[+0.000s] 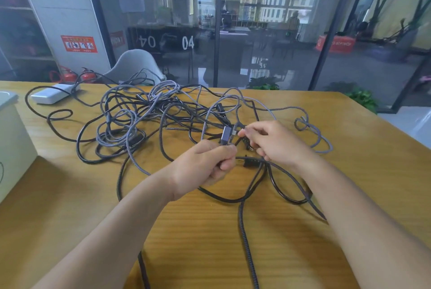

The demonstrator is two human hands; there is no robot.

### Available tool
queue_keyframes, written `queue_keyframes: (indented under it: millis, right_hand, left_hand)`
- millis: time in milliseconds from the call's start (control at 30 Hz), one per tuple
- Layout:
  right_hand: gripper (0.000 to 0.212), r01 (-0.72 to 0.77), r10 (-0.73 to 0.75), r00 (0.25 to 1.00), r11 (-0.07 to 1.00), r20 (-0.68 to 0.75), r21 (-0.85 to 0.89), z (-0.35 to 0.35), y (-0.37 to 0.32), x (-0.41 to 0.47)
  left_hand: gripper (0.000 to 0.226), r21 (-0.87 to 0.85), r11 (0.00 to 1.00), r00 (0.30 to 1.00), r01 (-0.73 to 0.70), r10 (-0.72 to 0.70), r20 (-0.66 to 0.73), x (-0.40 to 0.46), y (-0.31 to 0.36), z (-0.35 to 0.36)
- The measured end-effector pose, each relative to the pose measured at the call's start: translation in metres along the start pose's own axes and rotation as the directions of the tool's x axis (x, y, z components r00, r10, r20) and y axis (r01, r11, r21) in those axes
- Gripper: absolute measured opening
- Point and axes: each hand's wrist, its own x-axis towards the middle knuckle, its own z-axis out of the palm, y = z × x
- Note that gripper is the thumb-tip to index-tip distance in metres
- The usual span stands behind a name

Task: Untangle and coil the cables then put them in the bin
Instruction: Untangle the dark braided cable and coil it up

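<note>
A big tangle of grey braided and black cables [144, 116] spreads over the wooden table [70, 195]. My left hand [205, 167] grips a grey braided cable just below its grey metal plug [226, 135], which sticks up above my fingers. My right hand [272, 141] is close beside it, pinching a cable end next to that plug, with a black connector [247, 144] under its fingers. A cream bin [11, 144] stands at the table's left edge, only partly in view.
A white power adapter [54, 95] lies at the back left with a black cable running from it. Black cables trail off the table's near edge. A grey chair [137, 64] stands behind the table, glass walls beyond it.
</note>
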Motion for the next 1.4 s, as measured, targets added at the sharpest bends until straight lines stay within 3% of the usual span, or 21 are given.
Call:
queue_keyframes:
  millis: [67, 200, 367, 500, 667, 767, 833, 967, 1033, 1100, 1167, 1267, 1400]
  right_hand:
    - [0.026, -0.055, 0.038, 0.996, 0.967, 0.075, 0.25, -0.006, -0.003, -0.007]
    - [0.026, 0.026, -0.042, 0.999, 0.929, 0.033, 0.37, -0.004, -0.012, -0.017]
    - [0.023, 0.302, -0.285, 0.951, 0.937, -0.117, 0.176, 0.006, -0.017, -0.023]
    - [0.032, 0.423, -0.402, 0.904, 0.89, -0.142, 0.17, 0.02, -0.024, -0.031]
    - [0.034, 0.562, -0.59, 0.773, 0.807, -0.234, -0.179, 0.03, -0.024, -0.033]
    - [0.047, 0.565, -0.652, 0.741, 0.735, -0.162, -0.376, 0.04, -0.03, -0.041]
    - [0.052, 0.581, -0.661, 0.744, 0.712, -0.098, -0.393, 0.049, -0.033, -0.046]
    - [0.06, 0.61, -0.618, 0.786, 0.78, -0.024, -0.138, 0.053, -0.039, -0.051]
    - [0.058, 0.536, -0.536, 0.844, 0.843, 0.013, -0.049, 0.047, -0.042, -0.052]
    - [0.041, 0.417, -0.41, 0.908, 0.863, 0.086, -0.284, 0.038, -0.045, -0.053]
    - [0.025, 0.33, -0.288, 0.944, 0.785, 0.163, -0.524, 0.032, -0.045, -0.055]
    - [0.042, 0.433, -0.282, 0.892, 0.76, 0.354, -0.485, 0.033, -0.049, -0.06]
    - [0.024, 0.546, -0.369, 0.785, 0.792, 0.498, -0.273, 0.028, -0.049, -0.062]
  left_hand:
    - [0.048, 0.03, 0.999, 1.0, 0.014, -0.013, -0.024, 0.002, -0.001, 0.001]
    - [0.044, -0.037, 0.999, 0.992, 0.02, -0.025, -0.126, 0.002, -0.001, 0.001]
    - [0.041, -0.15, 0.988, 0.96, -0.028, -0.016, -0.281, 0.005, -0.007, -0.005]
    - [0.045, -0.289, 0.953, 0.938, -0.092, -0.014, -0.345, 0.004, -0.006, -0.006]
    - [0.044, -0.369, 0.922, 0.923, -0.115, -0.038, -0.384, 0.003, -0.002, -0.005]
    - [0.053, -0.338, 0.931, 0.896, -0.14, -0.026, -0.442, 0.001, 0.004, -0.006]
    - [0.053, -0.259, 0.951, 0.851, -0.167, 0.007, -0.525, -0.001, 0.006, -0.008]
    - [0.051, -0.203, 0.96, 0.786, -0.195, 0.03, -0.617, -0.002, 0.006, -0.015]
    - [0.048, -0.194, 0.962, 0.764, -0.193, 0.024, -0.645, -0.002, 0.004, -0.02]
    - [0.037, -0.199, 0.961, 0.736, -0.193, 0.008, -0.677, -0.002, 0.002, -0.025]
    - [0.034, -0.188, 0.96, 0.706, -0.205, 0.012, -0.708, -0.002, -0.002, -0.032]
    - [0.042, -0.153, 0.965, 0.674, -0.216, 0.034, -0.738, -0.002, -0.004, -0.038]
    - [0.053, -0.123, 0.97, 0.65, -0.21, 0.045, -0.759, -0.001, -0.006, -0.042]
